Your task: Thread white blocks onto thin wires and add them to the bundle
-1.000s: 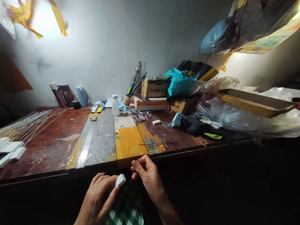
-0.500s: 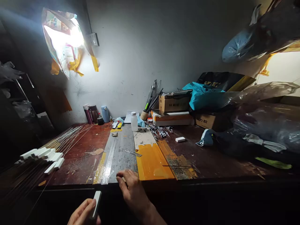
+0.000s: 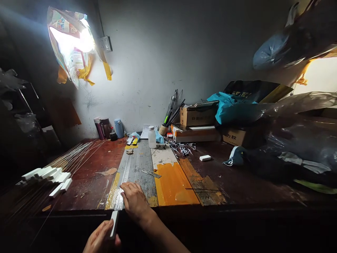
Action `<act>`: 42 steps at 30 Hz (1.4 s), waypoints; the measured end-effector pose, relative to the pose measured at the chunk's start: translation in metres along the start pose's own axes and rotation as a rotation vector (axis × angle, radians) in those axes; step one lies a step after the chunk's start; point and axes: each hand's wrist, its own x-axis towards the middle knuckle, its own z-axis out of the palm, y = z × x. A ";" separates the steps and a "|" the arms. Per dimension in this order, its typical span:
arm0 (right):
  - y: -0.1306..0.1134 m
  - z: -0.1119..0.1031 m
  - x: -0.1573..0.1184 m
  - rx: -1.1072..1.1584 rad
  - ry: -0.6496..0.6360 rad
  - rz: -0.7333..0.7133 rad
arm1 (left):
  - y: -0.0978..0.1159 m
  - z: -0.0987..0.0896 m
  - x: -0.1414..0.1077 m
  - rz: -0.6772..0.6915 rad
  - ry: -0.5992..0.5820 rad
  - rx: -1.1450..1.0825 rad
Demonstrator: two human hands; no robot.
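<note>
My left hand [image 3: 101, 237] is at the bottom, below the table's front edge, with thumb and fingers closed round a small white rectangular block [image 3: 114, 224]. The block stands nearly upright, its top end close to the table edge. Over the lower part of a steel ruler [image 3: 126, 171], my right hand [image 3: 135, 201] has its fingers bent and drawn together. Whatever lies under those fingertips, if anything, is hidden. The ruler runs lengthwise along a grey board [image 3: 143, 161]. A short metal strip [image 3: 151, 173] lies on the board beyond my right hand.
White blocks [image 3: 56, 175] with long thin rods are piled at the left. A white bottle [image 3: 152, 137] stands at the boards' far end. Small black-and-white pieces [image 3: 184, 151], another white block [image 3: 205, 158], cartons [image 3: 198, 115] and plastic bags occupy the right side.
My right hand has moved left and slightly nearer, from the grey board onto the ruler. The left hand has shifted a little right and up, still gripping the white block.
</note>
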 end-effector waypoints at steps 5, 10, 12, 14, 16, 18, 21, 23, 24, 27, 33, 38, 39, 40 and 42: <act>0.002 0.006 0.000 -0.028 -0.013 0.006 | 0.000 0.004 0.000 0.039 0.057 0.000; 0.002 0.009 -0.002 -0.066 0.007 0.005 | 0.002 0.003 0.003 0.027 -0.003 -0.040; 0.003 0.011 -0.002 -0.077 0.001 0.016 | 0.000 0.002 0.006 0.044 0.003 -0.044; 0.004 0.014 -0.001 -0.086 0.002 0.021 | -0.003 0.001 0.008 0.054 0.028 -0.050; 0.005 0.014 0.001 -0.065 0.010 0.017 | -0.003 0.000 0.009 0.062 0.035 -0.054; 0.004 0.010 0.000 0.025 0.051 0.015 | 0.001 0.000 0.005 0.052 0.018 -0.067; -0.002 -0.007 -0.009 0.236 0.223 0.023 | 0.013 -0.003 -0.007 0.004 -0.032 -0.134; -0.008 -0.023 -0.022 0.335 0.346 0.021 | 0.023 -0.005 -0.016 0.002 -0.077 -0.161; -0.012 -0.032 -0.030 0.364 0.389 0.015 | 0.028 -0.006 -0.021 0.020 -0.098 -0.147; -0.021 -0.057 -0.058 0.409 0.444 0.018 | 0.037 -0.005 -0.036 0.120 -0.106 -0.003; -0.028 -0.082 -0.108 0.398 0.412 0.065 | 0.032 0.006 -0.055 0.448 -0.025 0.454; -0.023 -0.095 -0.142 0.296 0.375 0.035 | 0.014 0.013 -0.049 0.878 0.047 0.816; -0.022 -0.098 -0.148 0.274 0.360 0.029 | 0.011 0.014 -0.048 0.938 0.060 0.864; -0.020 -0.101 -0.154 0.252 0.347 0.029 | 0.008 0.016 -0.046 0.983 0.068 0.902; -0.018 -0.107 -0.164 0.203 0.336 0.029 | 0.003 0.022 -0.044 1.055 0.062 0.952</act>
